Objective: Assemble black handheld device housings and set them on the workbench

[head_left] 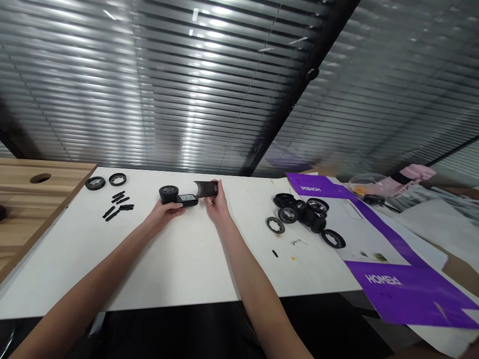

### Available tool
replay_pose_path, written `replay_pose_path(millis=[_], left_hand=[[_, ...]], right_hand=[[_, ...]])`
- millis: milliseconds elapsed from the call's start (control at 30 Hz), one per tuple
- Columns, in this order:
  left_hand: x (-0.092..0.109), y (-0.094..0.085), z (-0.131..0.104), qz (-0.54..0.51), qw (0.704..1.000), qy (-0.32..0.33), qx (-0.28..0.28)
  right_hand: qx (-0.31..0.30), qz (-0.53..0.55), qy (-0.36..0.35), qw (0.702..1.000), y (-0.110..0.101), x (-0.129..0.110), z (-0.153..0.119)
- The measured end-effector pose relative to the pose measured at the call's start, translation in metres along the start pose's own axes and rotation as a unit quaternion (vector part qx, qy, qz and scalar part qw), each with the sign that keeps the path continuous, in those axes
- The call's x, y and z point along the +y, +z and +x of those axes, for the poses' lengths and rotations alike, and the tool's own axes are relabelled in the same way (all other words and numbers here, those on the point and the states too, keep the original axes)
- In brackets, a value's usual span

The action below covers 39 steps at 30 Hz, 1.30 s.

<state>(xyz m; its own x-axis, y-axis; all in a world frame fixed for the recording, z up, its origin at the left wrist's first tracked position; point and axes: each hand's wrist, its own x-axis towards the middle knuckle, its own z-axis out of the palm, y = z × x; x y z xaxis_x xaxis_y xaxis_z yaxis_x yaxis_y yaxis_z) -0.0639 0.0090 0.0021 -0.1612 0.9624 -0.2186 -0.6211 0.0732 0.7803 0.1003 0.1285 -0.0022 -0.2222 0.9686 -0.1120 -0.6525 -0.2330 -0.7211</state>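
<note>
Two parts are up in the hands on my feed, and I'd watch the grips first. The left hand (164, 215) is closed around the lower side of a black device (188, 200); its round head (168, 193) looks bulky, so a slack hold could let it tip. The right hand (218, 203) grips a dark curved shell (205, 189) at one end only, so a slip might swing its free end into the device. I can't tell whether the two touch. A wide sweep by the left hand could scatter the black strips (120, 200) at its nine o'clock; the right could jostle the black rings (288, 214) at its three.

From the left hand, the device's body lies toward two o'clock, its head at twelve. The shell extends toward ten from the right hand, above the white tabletop (187, 269).
</note>
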Motion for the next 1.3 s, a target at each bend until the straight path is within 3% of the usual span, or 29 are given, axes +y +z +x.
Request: replay_pose_path(millis=[267, 1033, 1300], left_hand=[[0.002, 0.003, -0.002, 0.013, 1.000, 0.001, -0.010], [0.003, -0.005, 0.001, -0.012, 0.999, -0.039, -0.019], [0.005, -0.003, 0.001, -0.005, 0.999, -0.043, -0.015]], right_hand=[[-0.091, -0.075, 0.012, 0.993, 0.007, 0.007, -0.011], [-0.089, -0.029, 0.044, 0.995, 0.015, -0.001, -0.021], [-0.157, -0.058, 0.060, 0.984, 0.018, -0.005, -0.030]])
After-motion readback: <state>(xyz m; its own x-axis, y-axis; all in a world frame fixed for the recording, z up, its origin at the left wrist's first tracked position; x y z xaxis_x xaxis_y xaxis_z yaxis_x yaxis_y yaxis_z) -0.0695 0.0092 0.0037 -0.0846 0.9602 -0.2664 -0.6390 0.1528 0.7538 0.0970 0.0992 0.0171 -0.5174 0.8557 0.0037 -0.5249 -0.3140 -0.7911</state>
